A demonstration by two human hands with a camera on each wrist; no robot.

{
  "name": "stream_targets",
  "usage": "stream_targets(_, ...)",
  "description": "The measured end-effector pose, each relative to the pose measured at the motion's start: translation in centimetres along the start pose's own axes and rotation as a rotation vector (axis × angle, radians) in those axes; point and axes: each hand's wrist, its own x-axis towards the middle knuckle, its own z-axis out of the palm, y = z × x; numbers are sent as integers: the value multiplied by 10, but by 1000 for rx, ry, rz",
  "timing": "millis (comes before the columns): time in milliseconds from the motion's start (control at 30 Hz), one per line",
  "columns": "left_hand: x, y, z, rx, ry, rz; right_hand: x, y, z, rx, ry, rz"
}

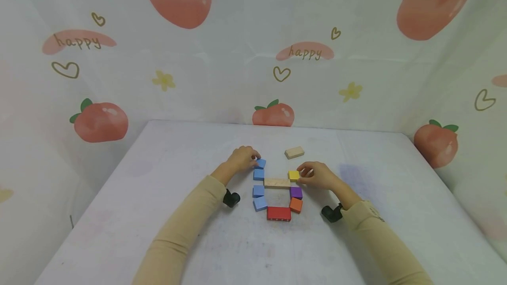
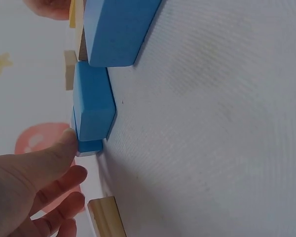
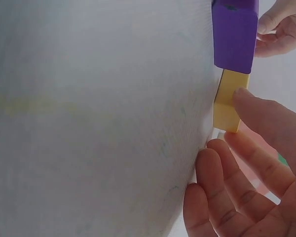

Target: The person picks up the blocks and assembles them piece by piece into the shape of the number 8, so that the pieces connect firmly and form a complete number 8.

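Observation:
My left hand (image 1: 242,159) is at the farthest blue block (image 1: 260,163), its thumb and a finger around the block's edges. In the left wrist view the thumb (image 2: 64,143) meets this block (image 2: 90,146), partly hidden behind a nearer blue block (image 2: 94,101). My right hand (image 1: 318,175) pinches a yellow block (image 1: 293,176), with the thumb on its side and the index finger at its far end in the right wrist view. A purple block (image 3: 235,37) adjoins the yellow one. Between the two sides lies a plain wooden block (image 1: 277,183).
Several blue blocks (image 1: 259,174) form the left column. An orange block (image 1: 295,205) sits nearer than the purple one, and a red block (image 1: 279,213) spans the near end. Another wooden block (image 1: 294,152) lies apart farther back on the white-covered table (image 1: 158,157). A printed curtain (image 1: 222,78) hangs behind.

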Motion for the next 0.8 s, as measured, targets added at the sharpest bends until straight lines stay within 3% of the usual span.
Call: stream_targets(800,-3,-2,2,-4,26,8,2,-1,0,-6,-18,27)
